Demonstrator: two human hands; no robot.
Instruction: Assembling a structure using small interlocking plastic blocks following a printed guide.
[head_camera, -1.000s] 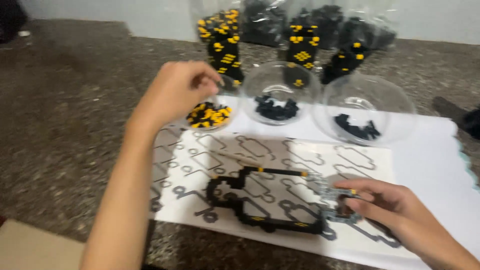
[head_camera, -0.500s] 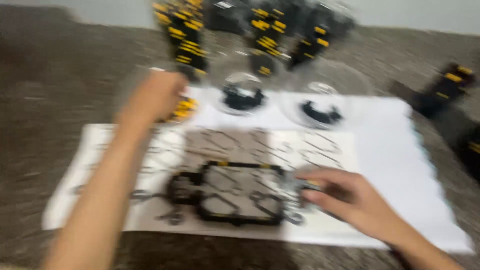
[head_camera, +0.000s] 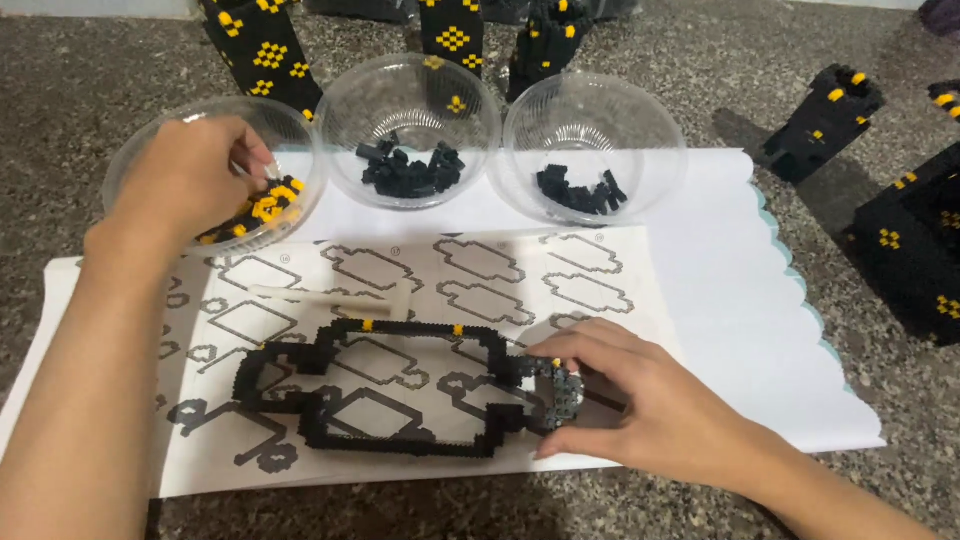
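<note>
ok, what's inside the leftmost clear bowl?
The leftmost clear bowl holds small yellow and black bricks, visible at its right side. The left hand reaches in and covers the rest, so what its fingers grip is hidden.

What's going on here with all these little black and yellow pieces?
A person is building a flat outline from tiny black bricks on a printed pattern sheet. The left hand reaches into the leftmost clear bowl, which holds black and yellow pieces. The right hand rests its fingertips on the right end of the outline. Two more clear bowls hold black pieces only, and finished black-and-yellow block towers stand behind and to the right.
</note>
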